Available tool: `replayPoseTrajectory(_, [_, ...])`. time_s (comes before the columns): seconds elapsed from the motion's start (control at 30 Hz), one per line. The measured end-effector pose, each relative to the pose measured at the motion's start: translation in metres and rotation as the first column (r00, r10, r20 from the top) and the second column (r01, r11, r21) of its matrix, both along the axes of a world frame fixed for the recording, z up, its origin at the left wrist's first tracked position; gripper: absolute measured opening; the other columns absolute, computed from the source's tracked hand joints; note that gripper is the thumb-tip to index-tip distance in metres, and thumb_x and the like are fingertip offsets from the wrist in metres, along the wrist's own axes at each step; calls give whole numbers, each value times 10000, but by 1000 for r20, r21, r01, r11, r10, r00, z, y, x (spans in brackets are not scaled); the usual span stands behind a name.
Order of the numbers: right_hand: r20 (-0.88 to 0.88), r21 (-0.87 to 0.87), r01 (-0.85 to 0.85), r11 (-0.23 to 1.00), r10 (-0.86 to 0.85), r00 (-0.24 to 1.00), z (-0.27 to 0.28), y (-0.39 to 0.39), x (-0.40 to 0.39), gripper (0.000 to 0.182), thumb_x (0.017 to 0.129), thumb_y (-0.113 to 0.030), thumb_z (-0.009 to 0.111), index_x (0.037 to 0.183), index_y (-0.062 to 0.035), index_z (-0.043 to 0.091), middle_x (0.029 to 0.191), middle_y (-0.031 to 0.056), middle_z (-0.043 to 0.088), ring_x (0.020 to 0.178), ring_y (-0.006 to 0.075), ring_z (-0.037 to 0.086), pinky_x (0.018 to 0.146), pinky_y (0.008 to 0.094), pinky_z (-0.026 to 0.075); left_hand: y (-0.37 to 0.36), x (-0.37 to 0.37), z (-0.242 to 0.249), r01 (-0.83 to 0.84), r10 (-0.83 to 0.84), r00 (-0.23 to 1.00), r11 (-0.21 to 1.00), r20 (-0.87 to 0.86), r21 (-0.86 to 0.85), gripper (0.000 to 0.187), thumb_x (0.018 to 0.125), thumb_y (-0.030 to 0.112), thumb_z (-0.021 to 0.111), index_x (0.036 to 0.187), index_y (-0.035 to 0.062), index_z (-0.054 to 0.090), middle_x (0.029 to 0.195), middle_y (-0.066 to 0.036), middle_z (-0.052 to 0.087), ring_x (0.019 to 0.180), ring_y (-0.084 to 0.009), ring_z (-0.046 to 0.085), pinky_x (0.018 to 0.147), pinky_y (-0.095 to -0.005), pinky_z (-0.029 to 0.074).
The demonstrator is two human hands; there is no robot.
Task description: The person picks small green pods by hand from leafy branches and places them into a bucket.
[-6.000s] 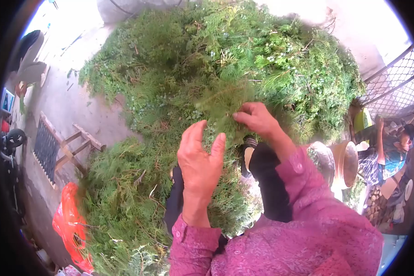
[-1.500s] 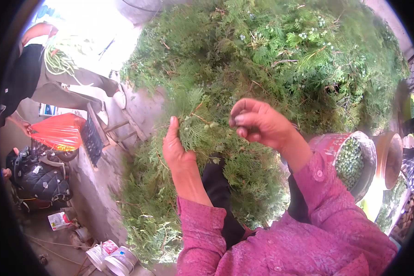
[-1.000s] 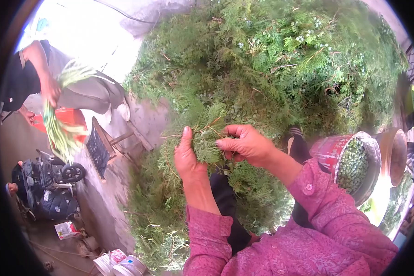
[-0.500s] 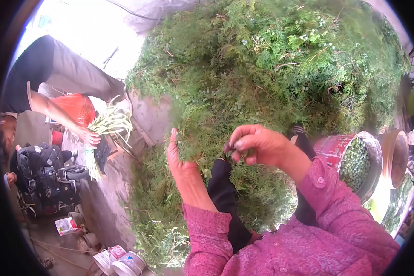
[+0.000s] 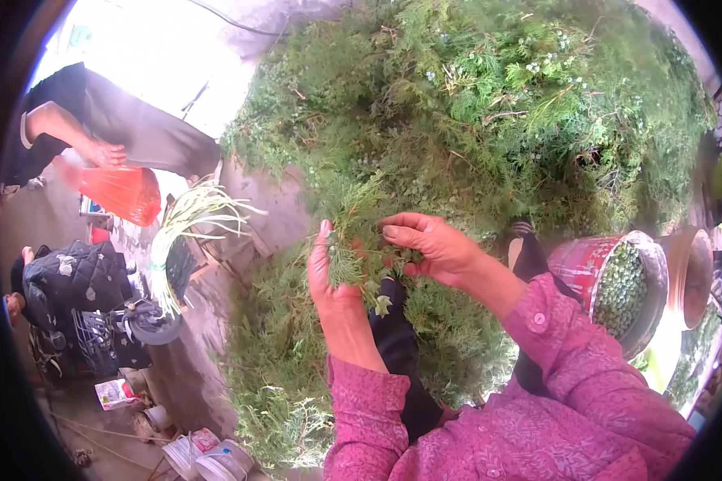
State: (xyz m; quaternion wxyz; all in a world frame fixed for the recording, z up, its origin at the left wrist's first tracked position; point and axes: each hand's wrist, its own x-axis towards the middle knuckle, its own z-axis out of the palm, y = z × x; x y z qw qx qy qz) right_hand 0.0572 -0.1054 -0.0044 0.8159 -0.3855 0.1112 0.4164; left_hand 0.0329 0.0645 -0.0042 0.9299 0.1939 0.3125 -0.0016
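Note:
My left hand is closed around a green sprig, with the thumb pointing up along it. To its right, my right hand pinches at the sprig's right side, thumb and forefinger together; the small thing between the fingertips is hard to make out. Behind both hands rises a large heap of green branches with pale berries on some tips. A red and white bucket of green berries stands to the right of my right forearm.
At the left a person's hand is at an orange-red bag. Long pale green stalks lie below it. A stroller-like cart and white containers are lower left. Beside the bucket is a brown pot.
A sprig now shows clearly in my left hand, and my right hand has opened slightly and shifted. The other person's hand has left the stalks for the bag. The cart has moved right.

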Motion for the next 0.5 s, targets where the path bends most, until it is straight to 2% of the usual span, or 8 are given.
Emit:
replayPoseTrajectory(0.07, [-2,-6,-12,1000,12,1000,0,2,-2,261,781,-218,672,996,-106,575,868,-30,589,721,86,567,542,233,448,2,1,-7,-69,69,997,998,-30,7,117,846,134,568,877,22,560,784,-101,618,628,-185,588,536,-296,503])
replayPoseTrajectory(0.13, [22,150,-83,985,81,996,2,-1,-2,271,763,-195,692,988,-101,574,834,-31,588,715,81,563,544,241,453,-2,-1,2,-75,78,996,995,-43,71,118,846,128,565,884,17,556,800,-107,618,646,-190,591,555,-299,505])
replayPoseTrajectory(0.2, [22,144,-104,984,101,995,9,-4,-1,273,759,-188,696,985,-98,572,824,-28,588,704,83,565,539,237,453,-1,-2,4,-79,88,995,988,-57,133,119,847,122,563,891,12,551,817,-112,618,664,-195,593,574,-301,506])
replayPoseTrajectory(0.27, [25,138,-123,983,121,992,9,-5,-2,276,755,-181,700,983,-95,570,815,-25,589,694,84,566,535,233,453,2,-2,1,-37,36,998,999,42,11,135,847,135,564,901,14,547,815,-112,614,658,-198,590,561,-304,503])
replayPoseTrajectory(0.3, [31,134,-121,984,118,993,6,-4,-2,276,757,-184,699,981,-92,567,820,-21,591,682,89,573,526,225,450,1,-2,2,-38,38,998,999,40,11,135,847,135,564,901,14,547,815,-112,614,658,-198,590,561,-304,503])
replayPoseTrajectory(0.37, [36,131,-120,984,116,993,7,-3,-3,276,758,-186,697,980,-88,565,825,-18,594,670,94,580,517,218,447,-3,-2,7,-25,24,1000,998,12,55,162,845,161,567,909,14,547,820,-113,613,660,-205,589,559,-311,499])
replayPoseTrajectory(0.43, [-37,118,-107,987,112,993,13,-2,-4,277,761,-185,694,981,-83,560,835,-8,602,662,103,596,498,208,439,-2,-2,6,-21,22,1000,996,-2,82,177,843,172,570,918,13,549,824,-114,615,667,-207,590,567,-316,499])
replayPoseTrajectory(0.5, [-3,115,-109,987,110,994,11,-3,-4,269,762,-184,692,970,-77,558,821,0,606,655,107,599,491,205,436,2,-3,3,-17,18,1000,994,-16,108,192,842,183,573,927,13,551,828,-115,616,674,-209,591,574,-320,498])
